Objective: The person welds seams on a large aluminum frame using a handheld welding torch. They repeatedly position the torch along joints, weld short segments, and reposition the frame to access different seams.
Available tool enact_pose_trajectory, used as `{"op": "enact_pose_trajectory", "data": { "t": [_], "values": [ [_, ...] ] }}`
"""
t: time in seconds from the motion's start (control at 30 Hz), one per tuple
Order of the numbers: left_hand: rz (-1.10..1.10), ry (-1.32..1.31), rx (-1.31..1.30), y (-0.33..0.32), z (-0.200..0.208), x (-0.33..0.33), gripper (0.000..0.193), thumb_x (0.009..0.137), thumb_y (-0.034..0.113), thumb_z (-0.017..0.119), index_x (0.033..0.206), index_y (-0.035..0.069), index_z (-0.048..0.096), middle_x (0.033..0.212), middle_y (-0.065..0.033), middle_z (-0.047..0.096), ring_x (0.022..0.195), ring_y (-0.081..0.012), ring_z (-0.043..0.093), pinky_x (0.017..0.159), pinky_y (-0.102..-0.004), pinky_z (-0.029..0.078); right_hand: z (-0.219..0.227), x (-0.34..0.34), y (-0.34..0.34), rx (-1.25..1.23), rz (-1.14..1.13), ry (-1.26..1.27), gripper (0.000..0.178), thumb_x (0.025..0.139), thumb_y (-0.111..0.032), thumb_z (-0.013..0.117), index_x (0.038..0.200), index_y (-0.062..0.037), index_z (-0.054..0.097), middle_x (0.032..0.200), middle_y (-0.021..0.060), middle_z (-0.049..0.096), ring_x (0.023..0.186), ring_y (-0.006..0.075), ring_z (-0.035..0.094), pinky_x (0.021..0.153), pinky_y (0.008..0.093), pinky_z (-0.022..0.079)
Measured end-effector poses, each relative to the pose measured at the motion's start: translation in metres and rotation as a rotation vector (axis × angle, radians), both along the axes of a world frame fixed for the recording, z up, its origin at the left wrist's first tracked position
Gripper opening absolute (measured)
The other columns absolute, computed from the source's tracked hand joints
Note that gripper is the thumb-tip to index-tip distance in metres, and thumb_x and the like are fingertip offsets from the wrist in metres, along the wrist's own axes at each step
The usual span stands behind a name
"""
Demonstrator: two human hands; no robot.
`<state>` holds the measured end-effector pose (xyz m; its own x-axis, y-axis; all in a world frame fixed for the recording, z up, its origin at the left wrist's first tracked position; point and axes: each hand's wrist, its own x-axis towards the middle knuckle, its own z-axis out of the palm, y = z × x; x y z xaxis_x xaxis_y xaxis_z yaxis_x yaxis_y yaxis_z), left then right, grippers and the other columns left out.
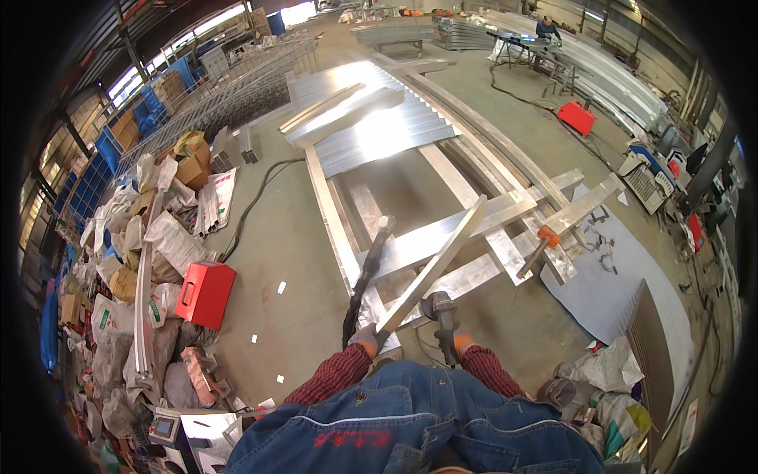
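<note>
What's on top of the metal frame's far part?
A ridged metal sheet, with loose bars on it. The frame beneath the sheet is hidden; can't tell its layout there.

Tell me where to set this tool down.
Floor between the left red box and the metal frame is bare except for white scraps and a hose; another patch separates the frame from the right red box. Sacks crowd the left edge.

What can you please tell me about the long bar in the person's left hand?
The bar is long, straight and slim, pale silvery-grey and apparently metal, with flat faces. Its near end is gripped in the left hand; from there it slants away to the right, crossing in view over part of the large metal frame. Whether it rests on that frame or is held above it, I cannot tell.
</note>
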<state>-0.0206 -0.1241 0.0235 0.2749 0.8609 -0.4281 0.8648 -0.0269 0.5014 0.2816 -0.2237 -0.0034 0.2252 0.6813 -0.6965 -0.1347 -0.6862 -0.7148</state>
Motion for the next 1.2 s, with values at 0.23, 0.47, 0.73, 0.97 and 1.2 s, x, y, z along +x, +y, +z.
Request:
{"op": "enact_pose_trajectory", "data": {
  "t": [0.23, 0.47, 0.73, 0.97, 1.2],
  "values": [
    [0.017, 0.046, 0.026, -0.005, 0.001, 0.007, 0.05, 0.1, 0.052, 0.073, 0.121, 0.007, 0.07, 0.111, -0.0255, 0.078, 0.11, -0.0453, 0.075, 0.093, -0.0531, 0.057, -0.018, 0.028, -0.072, 0.019, -0.041, 0.22, 0.034, 0.09, -0.029, 0.082, 0.107, -0.0025, 0.068, 0.08, 0.0103, 0.07, 0.065, 0.0237, 0.069, 0.058, 0.0392, 0.057],
    [-0.007, 0.072, -0.022, -0.008, 0.009, 0.011, 0.057, 0.103, 0.059, 0.066, 0.123, 0.005, 0.067, 0.11, -0.0269, 0.077, 0.109, -0.0461, 0.075, 0.091, -0.0532, 0.057, -0.095, 0.044, -0.176, 0.42, -0.111, 0.102, 0.023, 0.098, -0.024, 0.078, 0.105, -0.0064, 0.064, 0.082, 0.0095, 0.068, 0.071, 0.0243, 0.068, 0.063, 0.039, 0.058],
    [0.014, 0.103, 0.018, -0.013, -0.001, 0.014, 0.054, 0.102, 0.055, 0.068, 0.124, 0.005, 0.066, 0.109, -0.0283, 0.077, 0.108, -0.0471, 0.075, 0.091, -0.0544, 0.057, -0.253, 0.099, -0.194, 0.232, 0.772, -1.062, 0.036, 0.114, -0.034, 0.048, 0.098, -0.0138, 0.073, 0.092, 0.0105, 0.076, 0.097, 0.0314, 0.071, 0.094, 0.0447, 0.055],
    [0.092, 0.146, -0.01, -0.023, 0.009, 0.026, 0.053, 0.101, 0.051, 0.071, 0.126, 0.005, 0.066, 0.108, -0.0275, 0.077, 0.107, -0.0469, 0.075, 0.091, -0.0541, 0.057, -0.257, 0.089, -0.184, 0.013, 0.761, -0.869, 0.044, 0.11, -0.043, 0.05, 0.099, -0.0085, 0.075, 0.096, 0.0175, 0.075, 0.098, 0.0354, 0.072, 0.096, 0.0485, 0.055],
    [0.058, 0.145, 0.021, -0.02, -0.011, 0.019, 0.048, 0.104, 0.048, 0.07, 0.125, 0.006, 0.065, 0.099, -0.0264, 0.075, 0.1, -0.0447, 0.076, 0.083, -0.0526, 0.056, -0.203, 0.079, -0.137, 0.075, 1.009, -0.956, 0.049, 0.103, -0.048, 0.059, 0.101, -0.0011, 0.075, 0.097, 0.0248, 0.074, 0.098, 0.0392, 0.075, 0.09, 0.0502, 0.058]
  ]
}}
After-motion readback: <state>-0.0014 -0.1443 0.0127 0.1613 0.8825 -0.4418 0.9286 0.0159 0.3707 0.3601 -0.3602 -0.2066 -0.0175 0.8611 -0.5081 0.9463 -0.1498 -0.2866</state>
